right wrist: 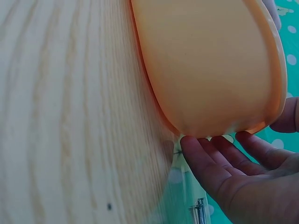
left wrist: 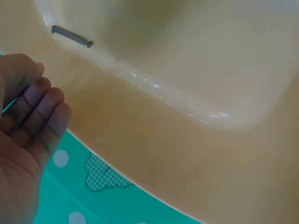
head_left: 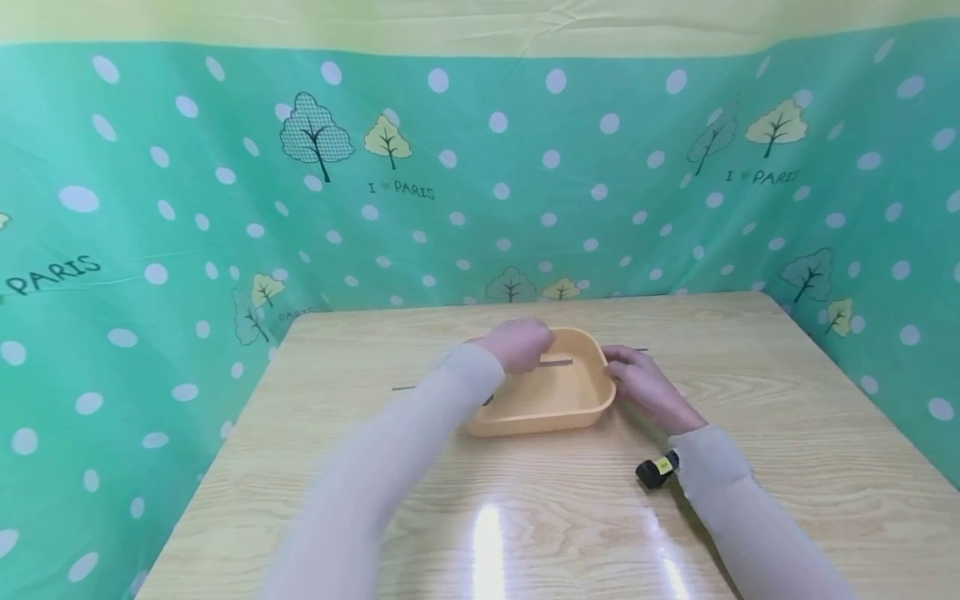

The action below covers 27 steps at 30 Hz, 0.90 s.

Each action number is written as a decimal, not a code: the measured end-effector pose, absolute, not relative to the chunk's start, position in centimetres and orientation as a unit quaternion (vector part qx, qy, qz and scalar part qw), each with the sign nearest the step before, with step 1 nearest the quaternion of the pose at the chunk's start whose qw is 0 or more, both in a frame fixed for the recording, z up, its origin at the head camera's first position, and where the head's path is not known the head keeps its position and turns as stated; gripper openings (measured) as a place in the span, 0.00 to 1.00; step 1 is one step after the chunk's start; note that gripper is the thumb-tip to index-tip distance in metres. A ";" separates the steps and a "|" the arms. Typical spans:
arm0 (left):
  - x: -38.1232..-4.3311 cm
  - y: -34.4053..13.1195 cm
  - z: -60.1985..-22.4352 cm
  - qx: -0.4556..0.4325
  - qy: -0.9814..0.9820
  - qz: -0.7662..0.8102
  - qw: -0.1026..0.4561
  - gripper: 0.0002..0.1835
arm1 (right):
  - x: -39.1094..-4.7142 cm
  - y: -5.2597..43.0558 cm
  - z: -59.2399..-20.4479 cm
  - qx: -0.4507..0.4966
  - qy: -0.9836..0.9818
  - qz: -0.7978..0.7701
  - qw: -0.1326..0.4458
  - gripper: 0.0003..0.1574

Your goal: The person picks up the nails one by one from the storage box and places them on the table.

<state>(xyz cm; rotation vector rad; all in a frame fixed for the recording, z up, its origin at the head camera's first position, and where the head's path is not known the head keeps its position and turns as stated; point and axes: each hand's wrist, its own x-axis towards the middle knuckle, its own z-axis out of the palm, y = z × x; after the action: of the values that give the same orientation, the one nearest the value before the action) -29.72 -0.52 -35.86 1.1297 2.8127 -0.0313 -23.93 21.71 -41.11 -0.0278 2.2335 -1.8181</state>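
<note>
An orange plastic tub (head_left: pixel 536 425) with rounded corners stands on the table. Inside it lies a slim grey metal screw (left wrist: pixel 72 36), near the wall; the same bar shows in the head view beside my left hand (head_left: pixel 517 344). That hand reaches over the tub's left half, and in the left wrist view its loosely bent fingers (left wrist: pixel 49 105) show nothing held. My right hand (head_left: pixel 641 383) grips the tub's right end, its fingertips against the outer wall and its thumb at the rim, as the right wrist view shows.
Shiny metal pieces (right wrist: pixel 199 212) appear below the tub in the right wrist view. A thin dark rod (head_left: pixel 403 387) lies on the wooden table (head_left: pixel 337 350) to the left. Green dotted curtains (head_left: pixel 525 167) enclose the table's back and sides. A black wrist camera (head_left: pixel 655 472) sits by the right sleeve.
</note>
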 end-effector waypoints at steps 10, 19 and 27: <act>-29.3 0.2 -37.8 0.259 0.940 0.180 0.133 0.11 | -24.0 21.6 -41.2 -0.016 0.777 -0.616 0.130 0.34; -30.2 2.0 -40.1 0.365 0.930 -0.004 0.039 0.13 | -24.0 21.6 -41.3 -0.016 0.775 -0.618 0.131 0.33; -30.7 2.5 -41.1 0.375 0.926 -0.032 0.023 0.13 | -23.9 21.7 -41.3 -0.019 0.780 -0.613 0.127 0.33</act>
<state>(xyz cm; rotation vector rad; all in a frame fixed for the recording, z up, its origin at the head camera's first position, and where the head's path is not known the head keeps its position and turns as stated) -30.72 2.46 -41.13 1.1599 2.8687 -0.1006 -23.94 21.68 -41.29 -0.0552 2.2689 -1.7846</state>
